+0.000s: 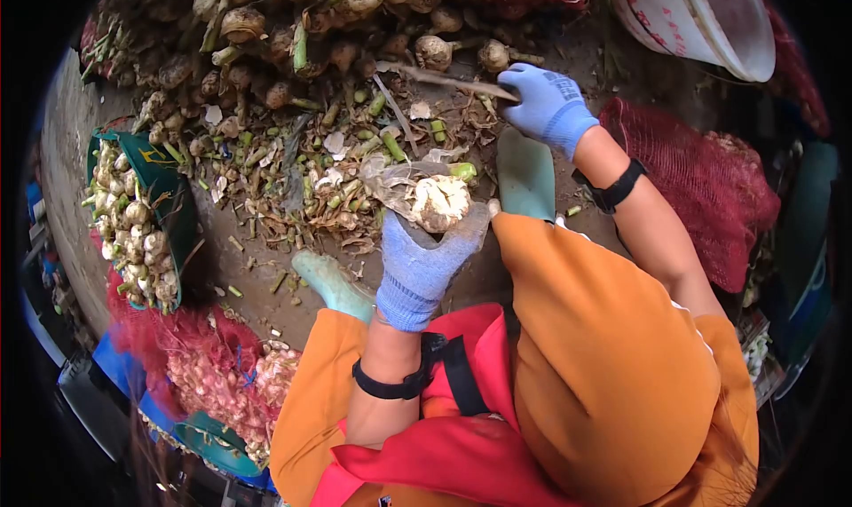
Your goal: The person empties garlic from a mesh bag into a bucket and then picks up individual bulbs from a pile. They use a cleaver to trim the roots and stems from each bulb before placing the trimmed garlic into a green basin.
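My left hand [419, 263], in a blue knit glove, is closed around a garlic bulb [441, 202]. The bulb has a white, peeled-looking face with loose dry skin at its left, and a short green stem piece [462, 172] shows beside it. Farther up and to the right, my right hand [543, 103], also gloved in blue, grips a knife [439, 79]. Its long, thin, soiled blade points left, apart from the bulb, and its handle is mostly hidden by my fingers.
Dirty garlic bulbs [244, 26] are heaped ahead. Cut stems and skins [342, 187] litter the ground before my boots [525, 177]. A green tub [169, 192] of garlic lies left, red mesh sacks [701, 187] lie on both sides, and a white bucket [670, 14] sits upper right.
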A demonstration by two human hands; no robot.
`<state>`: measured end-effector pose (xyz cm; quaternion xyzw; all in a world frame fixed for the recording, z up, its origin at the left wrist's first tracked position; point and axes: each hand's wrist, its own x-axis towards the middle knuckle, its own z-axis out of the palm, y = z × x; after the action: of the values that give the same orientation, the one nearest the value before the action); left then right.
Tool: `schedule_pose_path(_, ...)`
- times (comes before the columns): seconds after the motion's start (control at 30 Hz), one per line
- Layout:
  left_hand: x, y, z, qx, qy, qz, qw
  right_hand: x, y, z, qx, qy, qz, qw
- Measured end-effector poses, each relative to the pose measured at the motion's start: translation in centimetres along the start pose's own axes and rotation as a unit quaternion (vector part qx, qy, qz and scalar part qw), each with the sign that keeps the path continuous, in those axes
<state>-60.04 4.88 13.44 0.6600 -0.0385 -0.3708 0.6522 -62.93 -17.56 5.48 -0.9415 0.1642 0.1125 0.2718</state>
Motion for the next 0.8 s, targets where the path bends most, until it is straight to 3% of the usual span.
schedule_pose_path(0.03,0.4,-0.3,-0.6,0.001,0.004,0.004,1.0,0.2,0.8,-0.8,0.011,0.024,0.034,0.999)
schedule_pose_path(0.1,0.8,-0.4,-2.1,-0.018,0.009,-0.034,0.999,-1.0,-0.4,-1.5,0.016,0.05,0.009,0.999)
schedule_pose_path(0.2,1.4,0.1,-1.5,-0.058,0.022,-0.021,0.998,-2.0,-3.4,-1.5,0.047,0.042,-0.111,0.992)
schedule_pose_path(0.23,1.4,0.2,-1.6,-0.059,0.019,-0.016,0.998,-2.0,-3.4,-1.4,0.048,0.04,-0.111,0.992)
schedule_pose_path(0.33,1.4,-0.4,-2.6,-0.023,0.01,-0.029,0.999,-1.6,-3.7,-1.3,0.127,0.008,-0.06,0.99)
schedule_pose_path(0.43,2.2,-1.6,-2.9,-0.08,0.014,-0.048,0.996,-2.1,-4.3,-2.5,0.405,-0.129,0.111,0.898)
schedule_pose_path(0.47,2.5,-2.1,-2.7,-0.047,-0.011,-0.048,0.998,-2.3,-3.9,-2.4,0.468,-0.188,0.159,0.849)
schedule_pose_path(0.57,4.4,-4.3,-3.0,0.066,-0.034,-0.005,0.997,-2.6,-2.8,-1.2,0.478,-0.144,0.182,0.847)
schedule_pose_path(0.63,6.4,-5.6,-3.9,0.161,0.02,-0.01,0.987,-2.9,0.0,0.9,0.48,-0.126,0.198,0.845)
schedule_pose_path(0.7,9.3,-6.0,-4.5,0.192,0.074,0.04,0.978,-3.4,1.6,1.7,0.513,-0.036,0.191,0.836)
schedule_pose_path(0.77,13.9,-5.1,-4.8,0.256,0.057,0.141,0.955,-3.9,1.5,0.1,0.541,-0.055,0.216,0.811)
schedule_pose_path(0.8,15.9,-4.4,-4.6,0.352,0.066,0.111,0.927,-4.0,2.0,0.0,0.526,-0.071,0.214,0.82)
